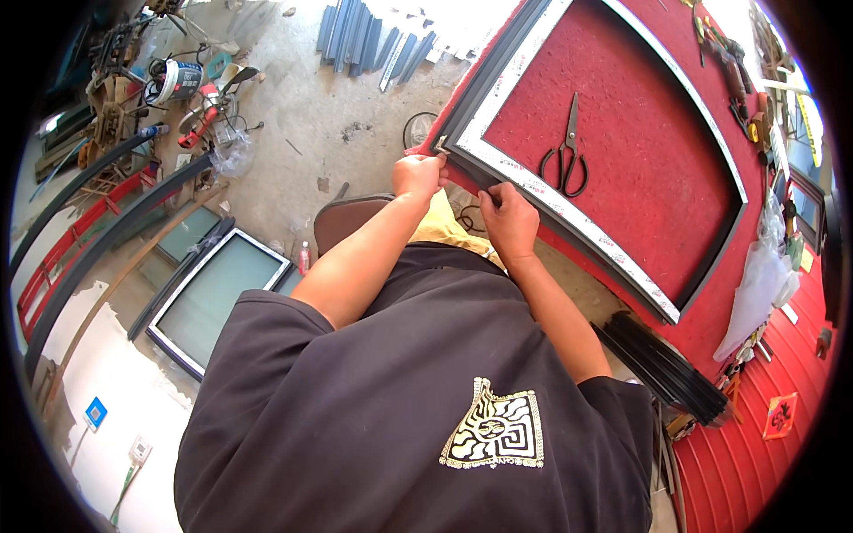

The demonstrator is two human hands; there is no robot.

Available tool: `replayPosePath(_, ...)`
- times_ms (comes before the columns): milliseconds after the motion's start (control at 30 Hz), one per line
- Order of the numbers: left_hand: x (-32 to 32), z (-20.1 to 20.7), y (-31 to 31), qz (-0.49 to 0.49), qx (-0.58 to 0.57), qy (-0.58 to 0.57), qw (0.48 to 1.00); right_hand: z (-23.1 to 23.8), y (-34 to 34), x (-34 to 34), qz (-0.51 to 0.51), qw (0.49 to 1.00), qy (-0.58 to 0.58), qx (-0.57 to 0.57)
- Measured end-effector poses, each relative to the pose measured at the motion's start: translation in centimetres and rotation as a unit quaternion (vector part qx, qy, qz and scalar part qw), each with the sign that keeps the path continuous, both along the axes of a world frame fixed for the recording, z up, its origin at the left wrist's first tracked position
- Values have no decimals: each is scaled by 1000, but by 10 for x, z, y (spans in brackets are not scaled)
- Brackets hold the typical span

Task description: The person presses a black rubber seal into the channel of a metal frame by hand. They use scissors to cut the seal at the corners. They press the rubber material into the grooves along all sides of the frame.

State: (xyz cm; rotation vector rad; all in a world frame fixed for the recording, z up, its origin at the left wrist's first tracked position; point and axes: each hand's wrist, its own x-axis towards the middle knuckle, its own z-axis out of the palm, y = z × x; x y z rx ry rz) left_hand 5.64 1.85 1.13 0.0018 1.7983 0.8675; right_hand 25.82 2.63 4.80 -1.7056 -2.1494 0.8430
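A window frame (569, 216) with one arched side lies on a red-covered table (640, 115). White printed film covers its face, and its outer edges are dark grey. At the frame's near left corner, my left hand (420, 175) is closed, with its fingertips beside a small metal piece (442, 145). My right hand (509, 216) is pinched against the frame's near edge, a little right of the left hand. A dark strip runs along that edge between the hands; whether either hand grips it cannot be made out. Black-handled scissors (566, 164) lie inside the frame's opening.
Dark profile offcuts (355, 35) lie on the concrete floor ahead. A stool (346, 219) stands by my left arm. Further left are a glazed panel (219, 298), a white bucket (176, 80) and a red power tool (203, 115). Black profiles (666, 369) are bundled under the table's right side.
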Motion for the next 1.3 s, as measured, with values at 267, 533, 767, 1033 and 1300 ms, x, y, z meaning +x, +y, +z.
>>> replayPosePath(267, 1, 1, -12, -24, 12, -8, 1000, -13, -4, 6, 9, 1000, -5, 28)
replayPosePath(533, -12, -3, 2, 14, 9, -40, 999, -14, -5, 4, 6, 999, 16, 50)
replayPosePath(767, -11, -2, -12, 30, 41, -59, 997, -14, -1, 4, 13, 998, 9, 67)
replayPosePath(1033, -14, -6, -4, -12, 56, -15, 998, -17, 0, 1, 21, 996, 10, 83)
replayPosePath(1300, -9, -8, -9, -47, 51, 47, 996, -24, 0, 5, 69, 988, -12, 139)
